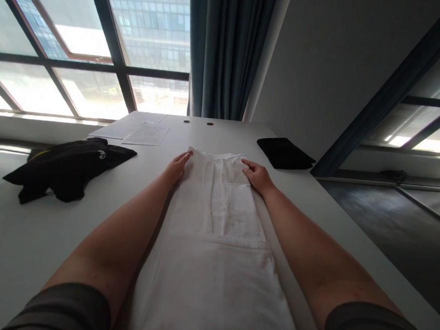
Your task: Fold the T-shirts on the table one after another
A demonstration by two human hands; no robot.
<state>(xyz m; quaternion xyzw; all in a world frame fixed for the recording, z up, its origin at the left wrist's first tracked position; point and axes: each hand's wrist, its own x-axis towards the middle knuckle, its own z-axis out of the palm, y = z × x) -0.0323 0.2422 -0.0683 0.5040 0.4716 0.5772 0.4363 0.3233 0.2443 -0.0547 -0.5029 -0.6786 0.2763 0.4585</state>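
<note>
A long white garment lies spread on the white table, running from the near edge of the view toward the far end. Its far part is narrower and has a seam or opening down the middle. My left hand holds the far left corner between thumb and fingers. At the far right corner, my right hand has its fingers pressed round the cloth edge. Both arms stretch forward along the garment's sides.
A crumpled black garment lies on the left. A folded black cloth sits at the far right. Papers lie at the back left, near two round table holes. Behind the table hangs a blue curtain.
</note>
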